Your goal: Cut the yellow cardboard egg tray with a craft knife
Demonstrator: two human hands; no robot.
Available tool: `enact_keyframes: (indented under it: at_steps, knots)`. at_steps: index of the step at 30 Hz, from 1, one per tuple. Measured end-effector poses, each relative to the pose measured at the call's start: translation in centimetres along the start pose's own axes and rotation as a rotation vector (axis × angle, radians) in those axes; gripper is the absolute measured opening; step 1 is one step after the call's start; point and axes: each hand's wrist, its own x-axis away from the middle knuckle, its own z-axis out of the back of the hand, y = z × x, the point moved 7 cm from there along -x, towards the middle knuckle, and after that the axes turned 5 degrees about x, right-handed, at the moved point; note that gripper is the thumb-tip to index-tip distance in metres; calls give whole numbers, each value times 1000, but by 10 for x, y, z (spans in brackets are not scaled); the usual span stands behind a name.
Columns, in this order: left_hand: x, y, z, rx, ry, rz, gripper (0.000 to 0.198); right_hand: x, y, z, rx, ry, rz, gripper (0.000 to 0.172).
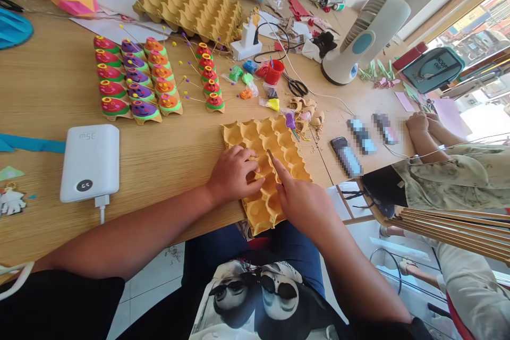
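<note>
Partly under left grip [233, 175], egg tray [292, 151], thin tool [271, 156] in right grip [305, 204]

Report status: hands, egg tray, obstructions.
Left hand on egg tray. Right hand gripping thin tool at tray. Tray overhangs near edge of table. Purple packet by its far right corner.

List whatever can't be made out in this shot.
All in the head view:
Handle end of the blade: hidden by the right hand.
Some cells of the egg tray: covered by the left hand.
Phone screens: blurred by pixelation.
Blue object: cut off by the left edge.
</note>
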Motion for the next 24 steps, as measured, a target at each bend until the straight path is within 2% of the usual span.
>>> enact_keyframes:
  at_steps: [6, 13, 19, 24]
  knots:
    - [0, 1, 1, -2, 2, -1, 31, -11, 0, 7, -59, 19, 32, 64]
    - [0, 1, 1, -2, 0, -2, 30, -3, 3, 12, -7, 19, 44, 64]
    - [1, 0, 1, 7, 14, 0, 28, -16, 2, 25, -11, 30, 59, 62]
    - [0, 2, 2, 7, 20, 1, 28, -7, 5, 29, -1, -1, 60, 62]
